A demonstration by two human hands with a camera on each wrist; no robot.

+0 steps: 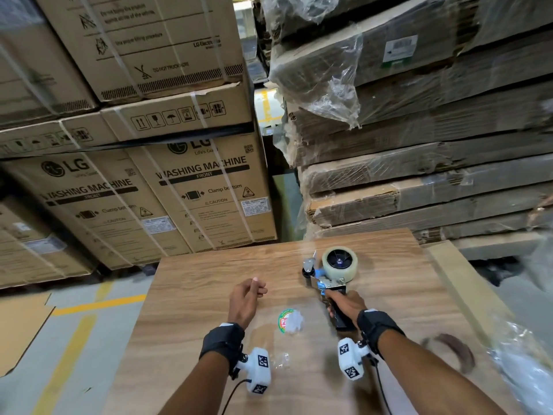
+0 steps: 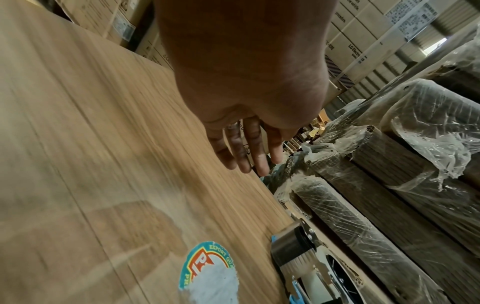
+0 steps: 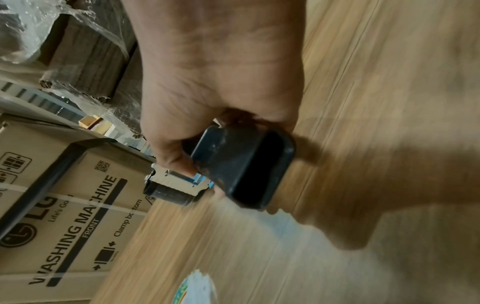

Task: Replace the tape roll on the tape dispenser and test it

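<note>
Your forearms are bare, and each wrist wears a broad black strap: the left wrist strap (image 1: 222,339) and the right wrist strap (image 1: 377,326). Below each strap, on a small black bracket, hangs a white camera housing, the left housing (image 1: 258,369) and the right housing (image 1: 350,356), each carrying square black-and-white coded markers on its faces. A thin black cable runs back along your forearm from each housing, the left cable (image 1: 230,395) and the right cable (image 1: 383,390).
</note>
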